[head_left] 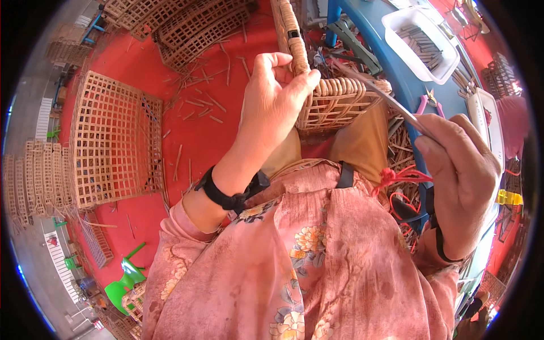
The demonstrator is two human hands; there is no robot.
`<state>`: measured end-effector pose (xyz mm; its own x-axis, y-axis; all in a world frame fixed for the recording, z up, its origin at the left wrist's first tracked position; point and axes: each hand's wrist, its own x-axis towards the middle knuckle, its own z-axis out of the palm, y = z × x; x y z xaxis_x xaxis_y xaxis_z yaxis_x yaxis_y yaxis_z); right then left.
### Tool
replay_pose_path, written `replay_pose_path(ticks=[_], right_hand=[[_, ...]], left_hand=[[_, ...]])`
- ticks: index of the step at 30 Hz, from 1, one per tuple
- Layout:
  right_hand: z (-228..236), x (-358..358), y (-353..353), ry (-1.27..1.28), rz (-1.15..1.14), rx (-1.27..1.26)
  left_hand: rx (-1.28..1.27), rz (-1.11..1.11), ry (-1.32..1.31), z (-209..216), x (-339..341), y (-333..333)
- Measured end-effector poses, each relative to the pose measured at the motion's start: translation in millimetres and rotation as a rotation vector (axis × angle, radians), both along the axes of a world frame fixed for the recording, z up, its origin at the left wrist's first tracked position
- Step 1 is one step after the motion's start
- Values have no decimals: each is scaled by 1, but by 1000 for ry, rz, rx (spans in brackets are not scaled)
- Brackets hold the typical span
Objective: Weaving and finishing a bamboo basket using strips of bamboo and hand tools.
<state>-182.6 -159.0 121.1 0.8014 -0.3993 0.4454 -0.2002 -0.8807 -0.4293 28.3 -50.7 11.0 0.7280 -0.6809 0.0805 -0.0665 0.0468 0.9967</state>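
A wicker basket [337,110] with a tightly wrapped rim sits between my knees. My left hand [272,105] closes on its left rim, thumb and fingers on either side of the wrapped edge. My right hand [462,156], raised at the right, pinches one end of a long flat rattan strip [391,97]. From there the strip runs up and left across the basket's right corner, its far end hard to make out among the scraps behind. A red cord [391,178] hangs beside my right knee.
At the right a blue table [365,28] bears a white tray [394,21] of thin grey pieces and pink-handled pliers [423,103]. Woven panels [116,141] stand at the left on the red floor [198,139], which is strewn with cane scraps. A green chair [116,292] is at the lower left.
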Motion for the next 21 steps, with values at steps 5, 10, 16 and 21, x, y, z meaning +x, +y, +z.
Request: replay_pose_path(ticks=[5, 10, 16, 21], right_hand=[[-17, -11, -5, -105, -111, 219], [-36, -16, -10, -150, -130, 290], [-55, -18, -3, -184, -109, 428], [-68, -20, 0, -277, -210, 723]], left_hand=[[174, -20, -27, 11, 27, -9], [464, -209, -553, 38, 49, -8], [553, -397, -979, 63, 49, -16], [494, -377, -960, 62, 48, -17]])
